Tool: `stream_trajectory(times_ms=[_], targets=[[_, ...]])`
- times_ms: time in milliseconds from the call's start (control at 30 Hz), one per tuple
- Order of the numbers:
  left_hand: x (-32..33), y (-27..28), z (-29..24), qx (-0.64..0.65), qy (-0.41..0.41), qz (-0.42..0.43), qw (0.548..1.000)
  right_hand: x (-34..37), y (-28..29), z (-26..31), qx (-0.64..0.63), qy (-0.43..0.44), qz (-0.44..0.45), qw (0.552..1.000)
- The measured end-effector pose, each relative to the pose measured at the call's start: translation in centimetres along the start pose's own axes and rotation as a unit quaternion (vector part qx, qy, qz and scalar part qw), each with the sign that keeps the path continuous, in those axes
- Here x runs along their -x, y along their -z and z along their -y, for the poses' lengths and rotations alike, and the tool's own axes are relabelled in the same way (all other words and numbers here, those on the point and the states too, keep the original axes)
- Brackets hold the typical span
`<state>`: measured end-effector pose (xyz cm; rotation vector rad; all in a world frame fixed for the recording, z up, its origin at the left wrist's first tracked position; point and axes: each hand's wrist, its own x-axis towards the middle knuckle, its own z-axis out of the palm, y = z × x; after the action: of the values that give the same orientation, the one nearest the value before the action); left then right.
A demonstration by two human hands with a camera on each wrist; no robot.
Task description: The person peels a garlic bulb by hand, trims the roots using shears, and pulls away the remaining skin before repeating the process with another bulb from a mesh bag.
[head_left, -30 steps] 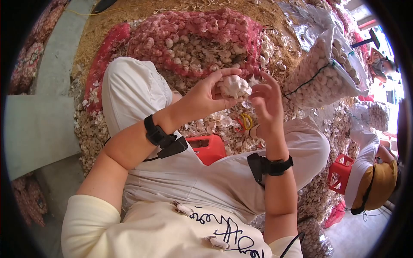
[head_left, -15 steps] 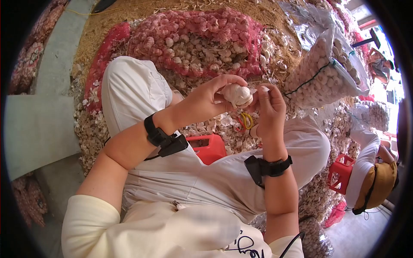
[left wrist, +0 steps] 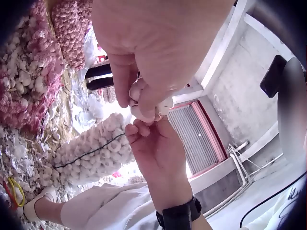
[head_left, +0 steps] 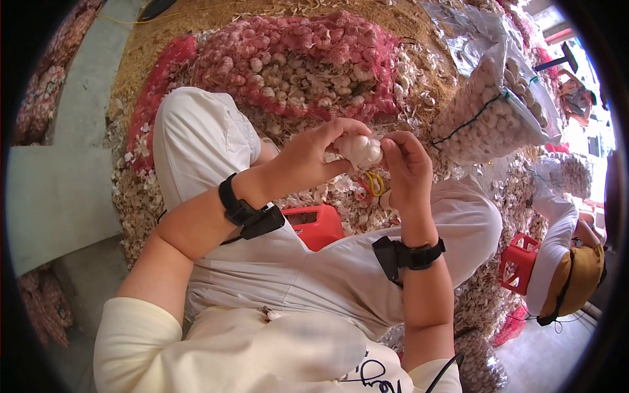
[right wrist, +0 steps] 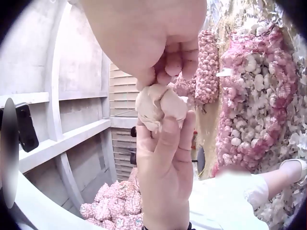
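Note:
A whitish garlic bulb is held between the thumb and fingers of the left hand, above the lap. From the other side the right hand, fingers curled, pinches at the bulb's edge with thumb and forefinger. In the right wrist view the bulb shows loose papery skin; the left hand grips it from below and the fingertips of the right hand meet its top. The left wrist view shows the bulb partly covered by the left fingers.
A red mesh sack of garlic lies open ahead. A clear sack of bulbs stands at the right. Peelings cover the ground around a red stool. Another person sits at far right.
The right fingers have come from spread apart to curled at the bulb's edge. The bulb has turned and dropped slightly in the left hand.

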<state>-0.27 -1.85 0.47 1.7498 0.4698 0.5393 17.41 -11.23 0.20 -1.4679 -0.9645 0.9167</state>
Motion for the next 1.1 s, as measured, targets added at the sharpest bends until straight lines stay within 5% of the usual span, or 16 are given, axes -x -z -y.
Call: stream_trajectory(times_ms=[200, 267, 333, 400, 467, 633, 967, 1067, 1100], targets=[[-0.1, 0.2, -1.1, -0.025, -0.007, -0.032, 0.999, -1.2, 0.7, -1.3, -0.13, -0.022, -0.067, 0.989], [-0.4, 0.3, -0.7, -0.091, -0.051, -0.055, 0.993, -0.8, 0.4, 0.3, -0.249, -0.07, 0.019, 0.966], [-0.7, 0.2, -0.3, -0.137, -0.088, -0.061, 0.985, -1.0, -0.4, -2.0, -0.133, -0.06, 0.071, 0.987], [-1.2, 0.1, -1.0, -0.147, -0.108, -0.056, 0.982, 0.2, -1.1, -0.8, -0.194, -0.086, 0.155, 0.965], [-0.8, 0.2, -0.4, -0.202, -0.111, -0.055, 0.971, 0.4, -2.0, -1.4, -0.231, -0.108, 0.133, 0.958], [-1.0, 1.2, -1.6, -0.103, -0.113, -0.004, 0.988, 0.0, -1.8, -2.3, -0.211, -0.052, 0.175, 0.96], [-0.7, 0.3, -1.2, -0.093, -0.02, -0.125, 0.988, 1.1, -2.0, -1.3, -0.181, -0.077, 0.205, 0.959], [-0.6, 0.2, -0.7, -0.172, -0.108, -0.149, 0.968, 1.2, -2.3, -1.8, -0.175, -0.063, 0.187, 0.965], [-0.5, 0.2, -0.8, -0.085, -0.04, -0.146, 0.985, 1.1, -2.3, -1.7, -0.13, -0.064, 0.159, 0.977]])
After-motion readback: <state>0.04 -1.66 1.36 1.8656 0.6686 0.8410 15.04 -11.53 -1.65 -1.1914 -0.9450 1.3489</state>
